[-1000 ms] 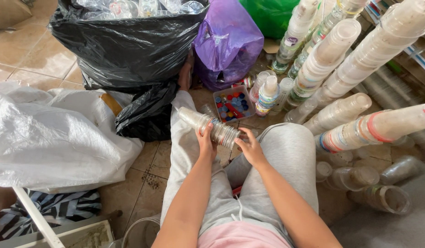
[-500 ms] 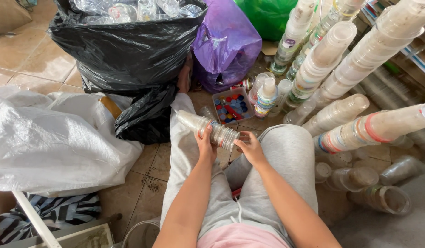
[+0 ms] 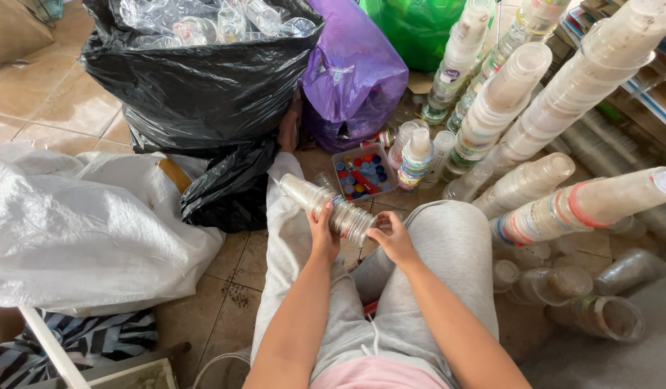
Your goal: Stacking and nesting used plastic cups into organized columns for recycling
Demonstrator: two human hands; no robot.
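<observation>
A nested stack of clear plastic cups lies tilted across the person's lap, its closed end pointing up-left toward the black bags and its open end facing the right hand. The left hand grasps the stack around its middle, fingers wrapped over the top; the right hand is at the open end, fingers curled on the rim of the outermost cup. To do this well, the left hand should hold the stack steady without squeezing hard, since thin cups buckle, while the right keeps each cup lined up with the stack's axis so it slides straight rather than jamming. Just beyond the knees sits a small clear tray of coloured bottle caps, with a few small bottles beside it. Long columns of stacked cups lean on the right; a black bag of clear bottles, a purple bag and a white sack lie round the tiled floor.
</observation>
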